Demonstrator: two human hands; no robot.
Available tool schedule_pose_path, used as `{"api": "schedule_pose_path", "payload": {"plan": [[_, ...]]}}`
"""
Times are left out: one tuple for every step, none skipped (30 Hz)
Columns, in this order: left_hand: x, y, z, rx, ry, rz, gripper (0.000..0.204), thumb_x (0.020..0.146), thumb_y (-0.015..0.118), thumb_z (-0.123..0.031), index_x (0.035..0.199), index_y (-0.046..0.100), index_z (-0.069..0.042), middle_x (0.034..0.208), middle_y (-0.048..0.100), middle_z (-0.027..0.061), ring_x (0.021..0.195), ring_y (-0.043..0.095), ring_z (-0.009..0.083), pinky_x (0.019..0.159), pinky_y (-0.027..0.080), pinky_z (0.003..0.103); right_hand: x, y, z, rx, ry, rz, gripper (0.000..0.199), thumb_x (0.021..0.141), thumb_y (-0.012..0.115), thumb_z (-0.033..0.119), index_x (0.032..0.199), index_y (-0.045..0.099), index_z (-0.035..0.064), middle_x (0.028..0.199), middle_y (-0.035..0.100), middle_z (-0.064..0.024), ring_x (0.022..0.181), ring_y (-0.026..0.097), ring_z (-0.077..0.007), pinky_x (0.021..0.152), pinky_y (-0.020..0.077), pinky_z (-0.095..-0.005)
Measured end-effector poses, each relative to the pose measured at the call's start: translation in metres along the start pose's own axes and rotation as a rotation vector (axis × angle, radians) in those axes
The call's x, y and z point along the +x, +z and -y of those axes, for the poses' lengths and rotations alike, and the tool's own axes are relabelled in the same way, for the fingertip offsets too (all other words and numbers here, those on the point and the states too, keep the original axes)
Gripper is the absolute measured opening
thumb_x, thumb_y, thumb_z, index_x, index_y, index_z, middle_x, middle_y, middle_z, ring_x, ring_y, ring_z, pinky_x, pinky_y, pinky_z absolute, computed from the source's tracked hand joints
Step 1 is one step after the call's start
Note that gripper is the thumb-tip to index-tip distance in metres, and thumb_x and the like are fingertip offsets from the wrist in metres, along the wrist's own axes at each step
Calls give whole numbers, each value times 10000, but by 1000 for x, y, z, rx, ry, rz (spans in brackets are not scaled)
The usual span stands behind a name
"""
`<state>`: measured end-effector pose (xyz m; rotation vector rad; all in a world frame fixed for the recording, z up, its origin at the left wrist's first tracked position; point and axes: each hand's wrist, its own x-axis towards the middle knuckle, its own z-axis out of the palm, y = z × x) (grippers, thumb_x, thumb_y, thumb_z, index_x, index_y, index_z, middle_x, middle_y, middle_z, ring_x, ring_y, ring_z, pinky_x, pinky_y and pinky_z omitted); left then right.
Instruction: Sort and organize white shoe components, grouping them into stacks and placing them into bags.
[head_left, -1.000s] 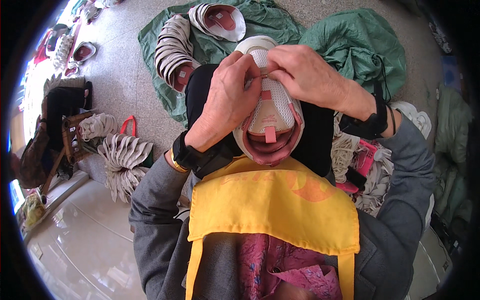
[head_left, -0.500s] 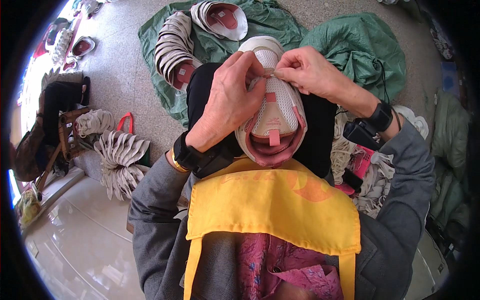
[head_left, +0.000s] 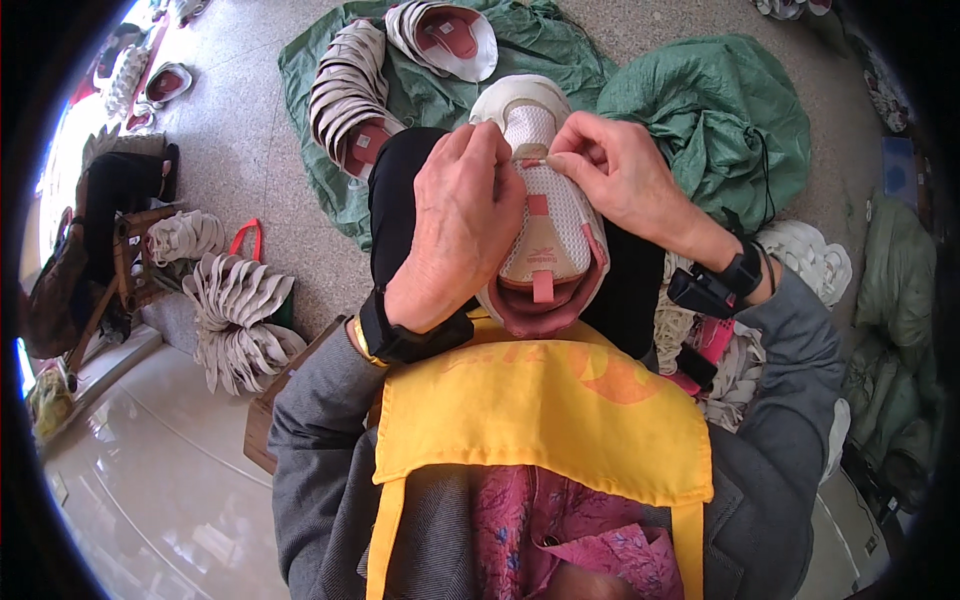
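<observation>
At the far left, on the speckled floor (head_left: 230, 160), a fanned stack of pale shoe uppers (head_left: 240, 320) lies beside a red-handled bag (head_left: 245, 240), and a second fanned row of uppers (head_left: 350, 95) rests on a spread green cloth (head_left: 320, 190) higher up. Next comes the left hand (head_left: 460, 225), wearing a black wrist device (head_left: 405, 335); its fingers are curled together and pressed down over the left flank of the white mesh shoe upper (head_left: 555, 225), clamping it against the black-clad lap. The shoe lies in the middle of the view on the person's knees, its long axis running nearly straight away from the body, the rounded toe pointing to the top of the picture and the pink-lined heel opening with its pink pull tab toward the yellow apron (head_left: 540, 420). To its right, the right hand (head_left: 620, 180) has thumb and forefinger pinched shut on a small pink piece at the upper's throat, just beside the left fingertips. Farther right sits a bunched green sack (head_left: 720, 110), and below it a heap of white material (head_left: 810, 260).
</observation>
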<state>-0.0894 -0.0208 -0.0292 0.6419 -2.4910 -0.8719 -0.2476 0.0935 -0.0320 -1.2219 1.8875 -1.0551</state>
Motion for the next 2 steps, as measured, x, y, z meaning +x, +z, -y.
{"api": "schedule_pose_path", "payload": {"plan": [[-1,1,0,-19,-10,-17,112,769,623,-37,858,564,-1,792,589,149,699,611,285,621,481,374,-3,1,-1,-22,-48,-18,141,878,655,124,900,636,-14,737,651,-68,640,601,-102,591,486,-254],[-2,2,-1,-39,-21,-33,113,769,626,-39,860,569,-5,793,591,153,699,613,285,625,484,378,-5,4,-3,-44,-95,-36,116,903,644,112,922,623,-1,727,625,-25,630,565,-51,566,467,-225]]}}
